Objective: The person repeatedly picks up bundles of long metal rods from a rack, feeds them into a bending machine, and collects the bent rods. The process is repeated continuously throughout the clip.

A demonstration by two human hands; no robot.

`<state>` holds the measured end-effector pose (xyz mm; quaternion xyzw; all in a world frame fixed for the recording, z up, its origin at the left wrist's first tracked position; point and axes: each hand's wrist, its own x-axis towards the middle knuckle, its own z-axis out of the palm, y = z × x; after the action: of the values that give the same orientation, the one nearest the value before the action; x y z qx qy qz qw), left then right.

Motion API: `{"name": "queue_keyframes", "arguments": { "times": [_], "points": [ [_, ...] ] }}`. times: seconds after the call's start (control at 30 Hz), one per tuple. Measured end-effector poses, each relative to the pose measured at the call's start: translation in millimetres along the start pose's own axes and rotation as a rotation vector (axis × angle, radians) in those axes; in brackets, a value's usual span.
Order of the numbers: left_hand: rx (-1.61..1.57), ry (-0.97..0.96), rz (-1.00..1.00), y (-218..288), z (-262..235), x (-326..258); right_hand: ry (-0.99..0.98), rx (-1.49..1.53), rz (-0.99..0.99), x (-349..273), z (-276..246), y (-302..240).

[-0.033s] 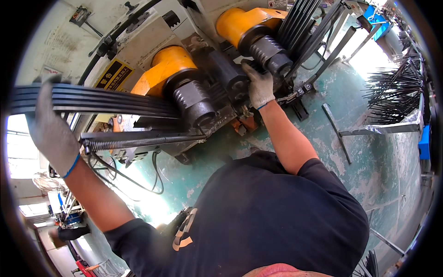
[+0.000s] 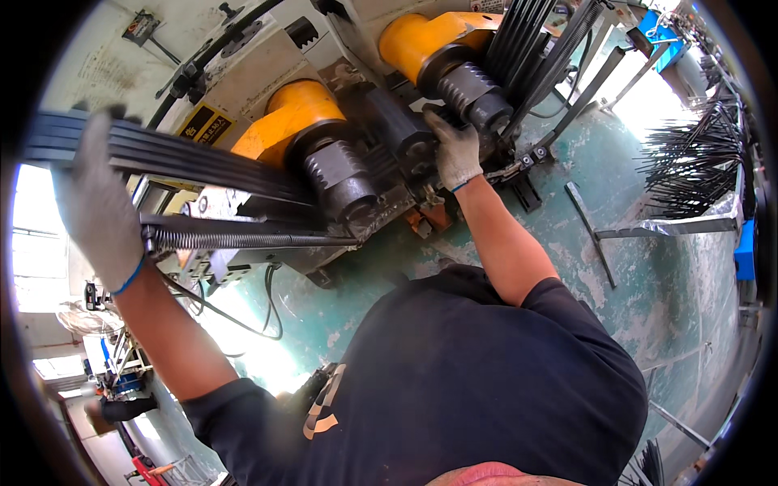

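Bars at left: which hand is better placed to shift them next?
Probably the left hand: it is on the bars, near their outer end. The right hand is away from them, by the dark block.

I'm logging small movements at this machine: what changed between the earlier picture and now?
The left hand has moved up and slightly right in the picture. The left ends of the dark bars it touches have swung up too, as has the left end of the spring below. No visible grasp or release. The right hand stayed at the machine.
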<state>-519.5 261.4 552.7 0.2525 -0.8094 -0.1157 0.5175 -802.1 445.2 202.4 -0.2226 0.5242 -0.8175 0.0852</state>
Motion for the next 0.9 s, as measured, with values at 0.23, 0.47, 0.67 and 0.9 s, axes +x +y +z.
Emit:
{"name": "queue_keyframes", "arguments": {
  "times": [0.23,0.47,0.67,0.9],
  "points": [
    [0.093,-0.199,0.192,24.5,33.1,23.9,-0.083,-0.127,-0.064,2.1,-1.8,18.9],
    [0.116,-0.128,0.128,39.4,36.6,16.6,-0.163,-0.842,-0.519,-2.4,-8.4,-6.6],
    [0.236,-0.093,-0.017,35.2,35.4,17.6,-0.152,-0.394,-0.138,1.9,-13.6,20.3],
    [0.227,-0.160,0.184,22.5,27.2,20.9,-0.225,-0.690,-0.393,0.9,-15.9,14.0]
  ]
}}
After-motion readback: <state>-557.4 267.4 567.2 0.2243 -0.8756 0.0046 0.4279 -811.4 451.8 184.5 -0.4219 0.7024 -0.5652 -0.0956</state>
